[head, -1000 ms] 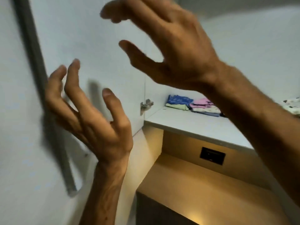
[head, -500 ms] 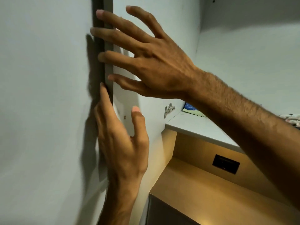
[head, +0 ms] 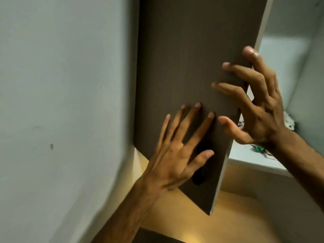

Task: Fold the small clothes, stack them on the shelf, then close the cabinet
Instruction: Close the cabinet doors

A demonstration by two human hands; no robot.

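The dark brown cabinet door (head: 184, 67) stands part-way swung, its outer face toward me. My left hand (head: 177, 151) lies flat on that face with fingers spread. My right hand (head: 257, 104) wraps around the door's free right edge, fingertips on the front, thumb below. Behind the door a strip of the white shelf (head: 252, 158) shows, with patterned folded clothes (head: 287, 121) mostly hidden by my right hand and forearm.
A pale wall (head: 61, 102) fills the left side. Below the shelf is a lit wooden recess (head: 236, 216). The white cabinet interior (head: 287, 58) shows at the upper right.
The door has swung away from the wall toward the cabinet opening, so its dark face now shows. Both hands moved from the door's edge onto it. The blue and pink stacks are now hidden.
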